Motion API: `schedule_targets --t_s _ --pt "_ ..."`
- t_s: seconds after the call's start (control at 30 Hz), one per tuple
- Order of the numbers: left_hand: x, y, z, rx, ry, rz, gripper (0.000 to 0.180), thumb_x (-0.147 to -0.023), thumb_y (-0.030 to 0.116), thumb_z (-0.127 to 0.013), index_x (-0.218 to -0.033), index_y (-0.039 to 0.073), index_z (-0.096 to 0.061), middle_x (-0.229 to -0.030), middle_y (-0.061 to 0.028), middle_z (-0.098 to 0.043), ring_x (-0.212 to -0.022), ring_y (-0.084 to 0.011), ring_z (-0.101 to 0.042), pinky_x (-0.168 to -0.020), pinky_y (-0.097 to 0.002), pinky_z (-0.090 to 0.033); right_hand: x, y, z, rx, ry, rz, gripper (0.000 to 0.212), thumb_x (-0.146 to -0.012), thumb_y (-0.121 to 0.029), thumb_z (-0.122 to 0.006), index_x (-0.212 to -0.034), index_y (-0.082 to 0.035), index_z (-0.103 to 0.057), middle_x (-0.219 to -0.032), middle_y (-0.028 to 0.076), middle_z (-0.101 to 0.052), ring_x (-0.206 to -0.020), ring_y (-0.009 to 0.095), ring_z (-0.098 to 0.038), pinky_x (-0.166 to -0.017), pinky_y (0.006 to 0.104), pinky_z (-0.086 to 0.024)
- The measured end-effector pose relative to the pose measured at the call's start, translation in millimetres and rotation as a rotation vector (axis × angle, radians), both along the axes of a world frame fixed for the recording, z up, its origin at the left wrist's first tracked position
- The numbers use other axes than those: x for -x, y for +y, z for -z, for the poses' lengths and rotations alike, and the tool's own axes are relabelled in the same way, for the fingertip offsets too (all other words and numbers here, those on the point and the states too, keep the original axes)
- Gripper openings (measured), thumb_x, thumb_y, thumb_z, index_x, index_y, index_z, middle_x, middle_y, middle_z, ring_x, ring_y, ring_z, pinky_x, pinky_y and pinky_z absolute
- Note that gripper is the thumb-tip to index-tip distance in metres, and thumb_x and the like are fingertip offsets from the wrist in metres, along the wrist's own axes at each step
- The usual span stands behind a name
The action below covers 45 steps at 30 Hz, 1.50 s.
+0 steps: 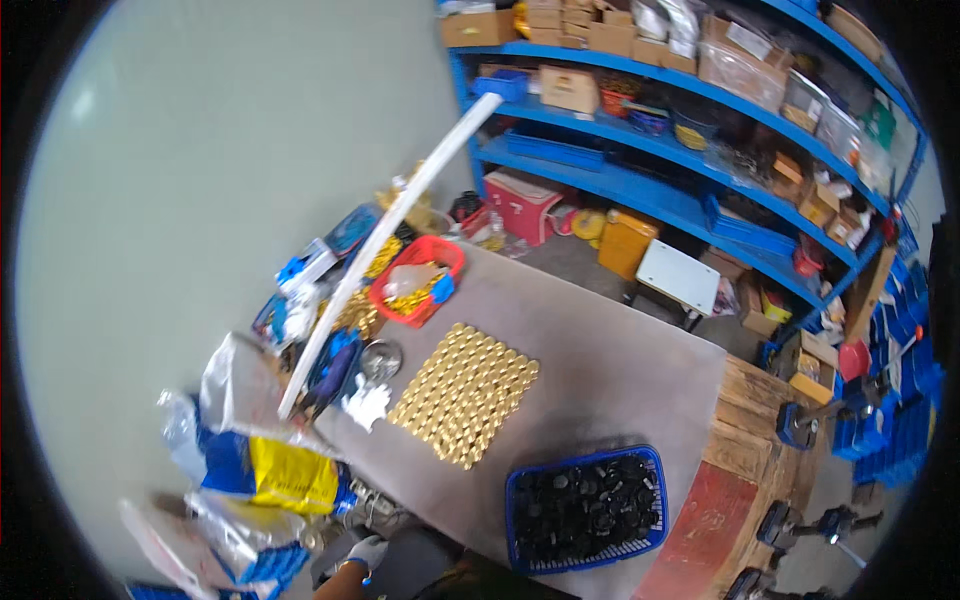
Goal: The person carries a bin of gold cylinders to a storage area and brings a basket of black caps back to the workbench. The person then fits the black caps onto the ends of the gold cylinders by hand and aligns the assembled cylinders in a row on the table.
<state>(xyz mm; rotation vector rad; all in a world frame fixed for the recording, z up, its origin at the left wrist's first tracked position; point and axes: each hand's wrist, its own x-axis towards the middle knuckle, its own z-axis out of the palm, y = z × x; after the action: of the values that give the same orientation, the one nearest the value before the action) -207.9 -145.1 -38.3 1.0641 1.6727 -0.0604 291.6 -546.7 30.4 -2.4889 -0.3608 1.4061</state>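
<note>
Low in the view, my left hand [368,551] wears a white glove, with a band at the wrist. It is beside a dark grey surface [415,562], below the table's near edge. Its fingers are too small and blurred to read, and I cannot make out anything held. My right hand is out of view. On the grey table [600,350], many round gold-coloured metal pieces [468,393] lie in close rows as a flat block. To their right, a blue plastic basket [513,520] holds many black parts [585,505].
A red basket [450,252] with yellow pieces stands at the far left of the table. Near it are a round metal dish [381,360], a white glove [367,402] and a long white bar [400,205]. Plastic bags [290,475] crowd the left; blue shelves [630,180] stand behind.
</note>
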Motion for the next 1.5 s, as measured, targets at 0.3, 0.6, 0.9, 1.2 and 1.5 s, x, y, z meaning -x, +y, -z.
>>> schedule_targets --t_s 0.3,0.6,0.9,1.2,1.5 --pt "78 55 112 -0.247 0.611 0.408 0.1 -0.075 0.032 -0.073 -0.147 -0.001 -0.014 -0.13 -0.0219 -0.05 -0.115 -0.0313 -0.052 -0.096 -0.0382 -0.045 110 -2 87 0.162 0.025 0.203 0.055 -0.083 -0.054 -0.061 -0.078 0.0 -0.068 -0.073 0.021 -0.066 -0.067 0.039 -0.063 -0.061 0.0462 -0.048" --pt "43 99 62 -0.074 0.386 0.475 0.075 -0.077 0.03 -0.073 -0.137 0.001 -0.038 -0.119 -0.0193 -0.056 -0.109 -0.0318 -0.055 -0.092 -0.0392 -0.048 161 -7 140 0.24 0.09 0.227 0.056 -0.082 -0.056 -0.061 -0.076 0.0 -0.068 -0.072 0.021 -0.066 -0.067 0.039 -0.063 -0.06 0.0465 -0.048" --pt "10 151 68 -0.044 0.389 0.502 0.061 -0.081 0.031 -0.068 -0.129 0.001 -0.045 -0.113 -0.0174 -0.06 -0.105 -0.0304 -0.058 -0.09 -0.0388 -0.048 177 -3 157 0.248 0.098 0.237 0.058 -0.082 -0.057 -0.061 -0.075 0.0 -0.068 -0.072 0.021 -0.066 -0.066 0.039 -0.063 -0.06 0.0468 -0.048" --pt "-14 200 93 -0.085 0.348 0.605 0.048 -0.086 0.032 -0.063 -0.122 0.001 -0.053 -0.108 -0.0156 -0.063 -0.101 -0.029 -0.06 -0.089 -0.0384 -0.049 225 -28 192 0.227 0.048 0.266 0.059 -0.081 -0.059 -0.061 -0.074 -0.001 -0.068 -0.071 0.021 -0.066 -0.066 0.039 -0.063 -0.06 0.0471 -0.048" --pt "-13 228 126 -0.168 0.176 0.761 0.039 -0.09 0.032 -0.059 -0.114 0.001 -0.061 -0.102 -0.0137 -0.067 -0.097 -0.0277 -0.062 -0.087 -0.0381 -0.049 219 -31 207 0.226 -0.148 -0.015 0.067 -0.078 -0.067 -0.058 -0.073 -0.002 -0.069 -0.075 0.023 -0.067 -0.074 0.04 -0.065 -0.065 0.0488 -0.05"
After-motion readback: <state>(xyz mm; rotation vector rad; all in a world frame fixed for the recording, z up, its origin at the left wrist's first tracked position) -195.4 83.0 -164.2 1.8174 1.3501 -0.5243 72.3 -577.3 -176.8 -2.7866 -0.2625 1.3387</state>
